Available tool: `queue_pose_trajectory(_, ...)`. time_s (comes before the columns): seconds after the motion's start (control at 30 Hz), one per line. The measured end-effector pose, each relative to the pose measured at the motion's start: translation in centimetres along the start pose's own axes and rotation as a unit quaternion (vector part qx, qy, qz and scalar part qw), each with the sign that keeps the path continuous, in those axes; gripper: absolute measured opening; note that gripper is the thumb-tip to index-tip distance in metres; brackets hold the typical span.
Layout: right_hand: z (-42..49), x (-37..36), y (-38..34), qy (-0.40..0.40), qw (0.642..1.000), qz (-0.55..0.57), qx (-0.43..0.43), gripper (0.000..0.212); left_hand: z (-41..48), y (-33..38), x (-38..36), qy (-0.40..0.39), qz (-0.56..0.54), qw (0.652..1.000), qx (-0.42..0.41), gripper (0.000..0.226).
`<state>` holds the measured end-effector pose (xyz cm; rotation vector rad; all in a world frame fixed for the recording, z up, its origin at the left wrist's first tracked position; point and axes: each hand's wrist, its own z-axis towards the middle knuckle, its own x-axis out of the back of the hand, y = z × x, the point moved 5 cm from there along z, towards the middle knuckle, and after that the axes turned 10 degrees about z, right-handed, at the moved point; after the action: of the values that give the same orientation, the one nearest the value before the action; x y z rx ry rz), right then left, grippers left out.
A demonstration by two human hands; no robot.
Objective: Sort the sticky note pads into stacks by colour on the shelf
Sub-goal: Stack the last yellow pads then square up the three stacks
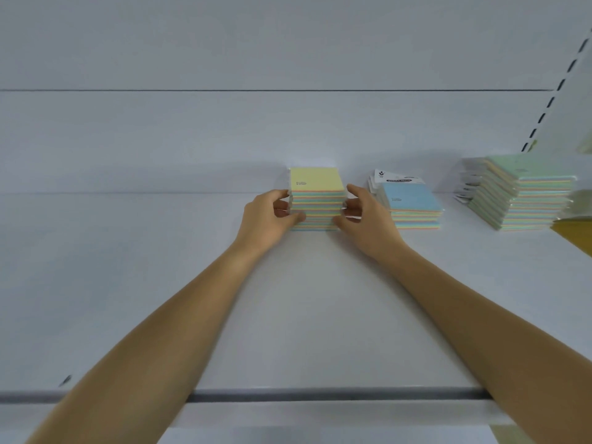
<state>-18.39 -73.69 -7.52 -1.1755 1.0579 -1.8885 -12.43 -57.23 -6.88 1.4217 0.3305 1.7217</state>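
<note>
A stack of sticky note pads with a yellow top (316, 193) stands on the white shelf (192, 283), near its back. My left hand (270, 219) presses the stack's left side and my right hand (365, 216) its right side, fingers curled around the edges. To the right sits a lower stack with a blue top (411, 203), with packaged pads behind it. Farther right, a tall, leaning stack with a green top (525, 190) stands near the shelf's end.
The shelf's back panel (288, 129) rises just behind the stacks. A slotted upright (557, 88) runs up at the right. A yellow object (573, 232) lies at the right edge. The shelf's front lip (320, 395) crosses near me.
</note>
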Motion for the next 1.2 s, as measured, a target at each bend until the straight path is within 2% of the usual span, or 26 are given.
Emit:
queue_pose_trajectory(0.37,-0.2,0.0,0.0,0.006,1.0,0.007,-0.009,0.062,-0.4,0.5,0.0,0.011,0.019,1.0,-0.012,0.04)
queue_pose_trajectory(0.73,-0.5,0.1,-0.6,0.045,0.999,0.019,0.004,0.059,-0.6,1.2,0.2,0.001,0.063,0.997,-0.052,0.034)
queue_pose_trajectory(0.87,-0.7,0.2,-0.9,0.056,0.998,-0.029,0.013,0.056,-0.4,1.3,0.4,0.023,0.057,0.998,-0.035,0.032)
queue_pose_trajectory(1.2,-0.7,0.5,-1.8,0.069,0.997,-0.025,0.03,0.039,-0.6,2.1,0.8,0.051,0.05,0.996,-0.062,0.025)
